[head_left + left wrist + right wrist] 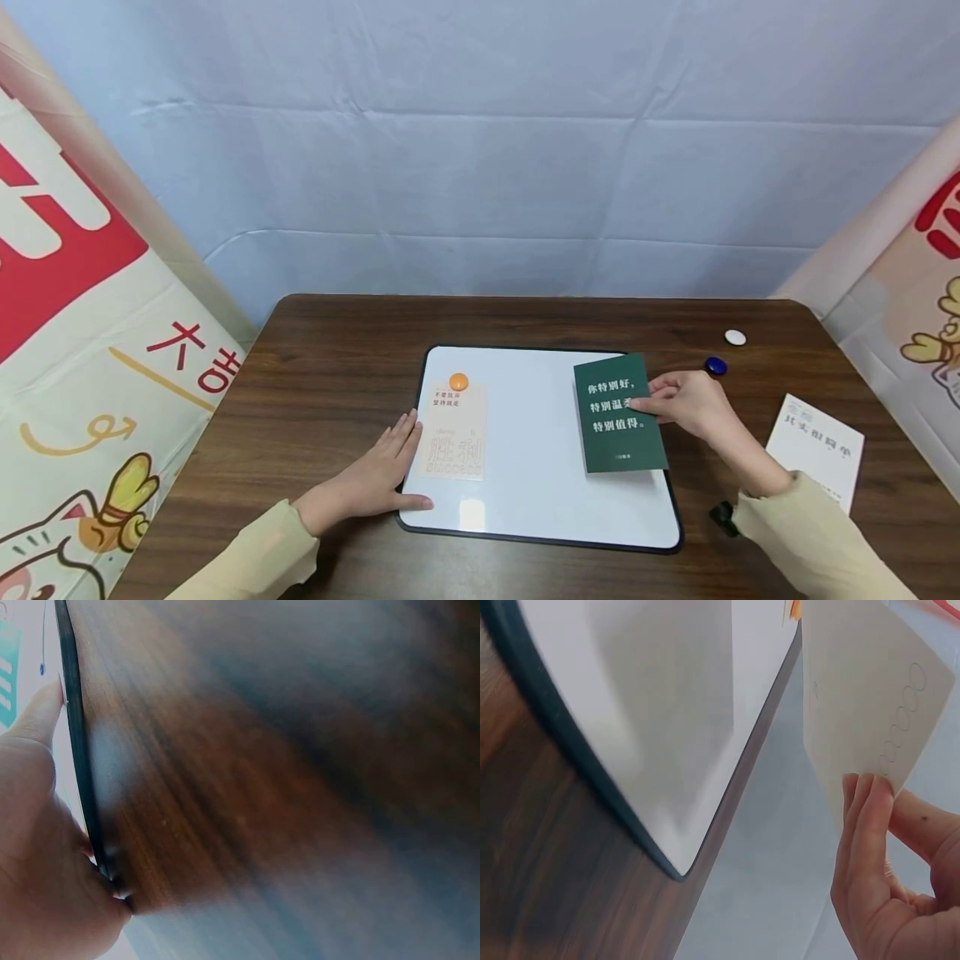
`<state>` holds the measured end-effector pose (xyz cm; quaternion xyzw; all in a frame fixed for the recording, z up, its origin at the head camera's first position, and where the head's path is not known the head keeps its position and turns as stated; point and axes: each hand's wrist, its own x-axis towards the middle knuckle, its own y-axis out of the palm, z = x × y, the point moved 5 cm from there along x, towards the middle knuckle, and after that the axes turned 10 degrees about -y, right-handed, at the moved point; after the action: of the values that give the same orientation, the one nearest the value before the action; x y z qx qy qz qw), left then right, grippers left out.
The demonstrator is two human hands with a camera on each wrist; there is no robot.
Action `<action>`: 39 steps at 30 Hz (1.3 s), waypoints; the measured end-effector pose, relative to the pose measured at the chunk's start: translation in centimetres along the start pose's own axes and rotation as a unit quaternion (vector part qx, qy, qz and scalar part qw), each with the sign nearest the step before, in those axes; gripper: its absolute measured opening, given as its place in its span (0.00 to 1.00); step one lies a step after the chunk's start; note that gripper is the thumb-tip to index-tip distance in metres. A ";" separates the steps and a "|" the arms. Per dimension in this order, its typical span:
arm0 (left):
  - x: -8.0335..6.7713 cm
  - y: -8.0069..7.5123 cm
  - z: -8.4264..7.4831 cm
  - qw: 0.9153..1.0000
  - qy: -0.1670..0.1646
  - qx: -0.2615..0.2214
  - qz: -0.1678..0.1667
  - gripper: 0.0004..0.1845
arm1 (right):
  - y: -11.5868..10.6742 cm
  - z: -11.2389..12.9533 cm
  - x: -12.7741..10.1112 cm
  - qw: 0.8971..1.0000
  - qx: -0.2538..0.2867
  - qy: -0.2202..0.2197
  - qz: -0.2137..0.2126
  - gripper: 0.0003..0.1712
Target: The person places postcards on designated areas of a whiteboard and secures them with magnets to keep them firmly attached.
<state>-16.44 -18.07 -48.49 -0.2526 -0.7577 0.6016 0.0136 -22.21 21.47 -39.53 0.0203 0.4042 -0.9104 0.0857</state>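
In the head view a dark green card with white lettering is pinched at its right edge by my right hand. It hovers over the right part of a black-framed whiteboard. The right wrist view shows the card's pale back, printed with small circles, and its shadow on the board. My left hand rests with spread, straight fingers on the board's left edge, thumb at the lower left corner. Beside those fingers a cream card lies on the board, an orange round magnet at its top edge.
Right of the board, a white round magnet and a blue one lie on the brown wooden table. A white card lies near the right sleeve, with a small black object beside the cuff. A pale cloth hangs behind.
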 end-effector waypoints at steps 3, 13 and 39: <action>0.0 0.0 0.0 1.000 0.001 -0.003 0.000 0.59 | 0.4 0.4 0.2 1.000 0.001 -0.002 0.002 0.33; 0.0 0.0 -0.1 1.000 -0.001 -0.003 -0.002 0.59 | 1.7 1.4 0.8 1.000 -0.010 -0.008 0.006 0.29; -0.2 -0.2 -0.2 1.000 -0.006 0.002 0.001 0.60 | 4.8 3.5 1.8 0.999 0.033 -0.018 0.027 0.23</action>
<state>-16.29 -17.96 -48.17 -0.2499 -0.7562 0.6047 0.0086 -23.03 15.49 -40.93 0.0181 0.3713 -0.9209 0.1170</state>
